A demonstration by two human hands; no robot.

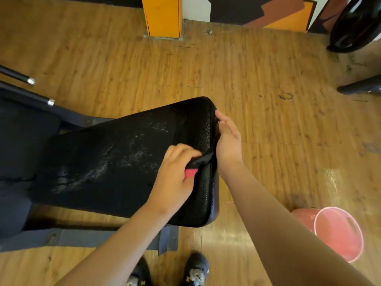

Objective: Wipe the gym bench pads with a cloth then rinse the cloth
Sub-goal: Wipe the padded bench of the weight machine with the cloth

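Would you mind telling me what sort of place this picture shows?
Most likely a gym: a black padded bench pad on a grey metal frame, being wiped with a black and red cloth, what look like black weight plates top right, and chrome-tipped black bars at left.

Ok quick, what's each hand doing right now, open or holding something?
Left hand: gripping the cloth on the bench pad.
Right hand: against the cloth at the pad's end; fingers hidden, grip cannot be told.
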